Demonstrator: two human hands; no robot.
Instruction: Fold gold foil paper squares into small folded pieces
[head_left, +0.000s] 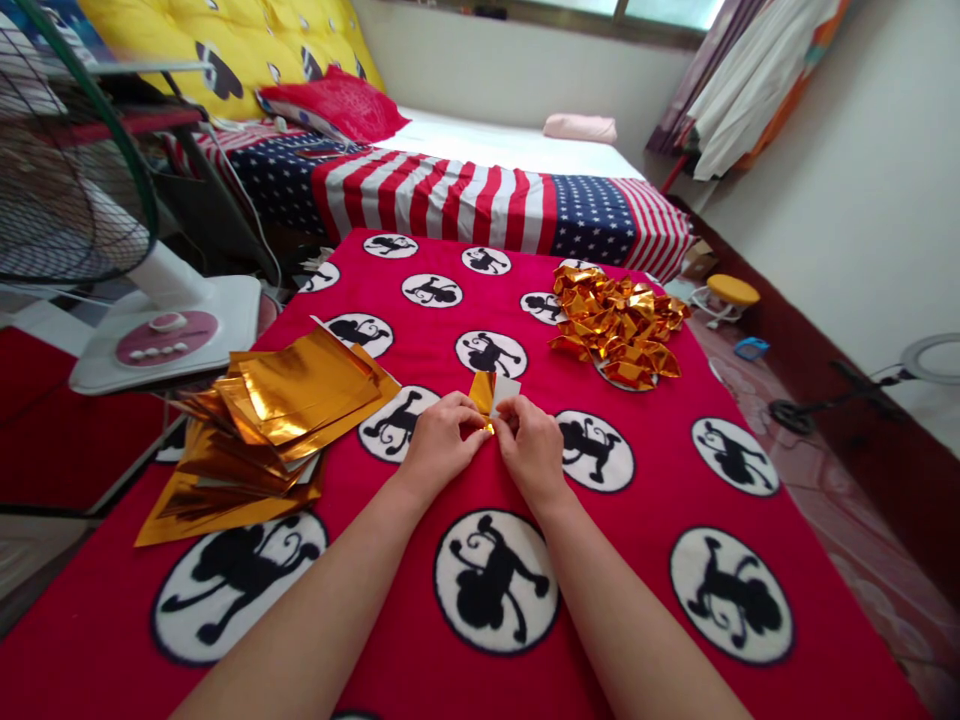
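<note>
Near the middle of the red cloth point(495, 480) with monkey prints, a small piece of gold foil paper point(482, 390), partly folded and showing a pale side, is between my two hands. My left hand point(444, 440) pinches its left side, and my right hand point(529, 445) pinches its right side. The fingertips nearly meet at the paper's lower end. On the left lies a loose stack of flat gold foil sheets point(307, 390). A heap of folded gold foil pieces point(619, 320) sits at the far right of the cloth.
A fan point(176, 310) with a white base stands beyond the left edge of the cloth. Behind is a bed with a flag-patterned cover point(450, 195) and a red pillow point(345, 105). A yellow stool point(733, 291) and a ring-shaped stand point(930, 358) are on the right.
</note>
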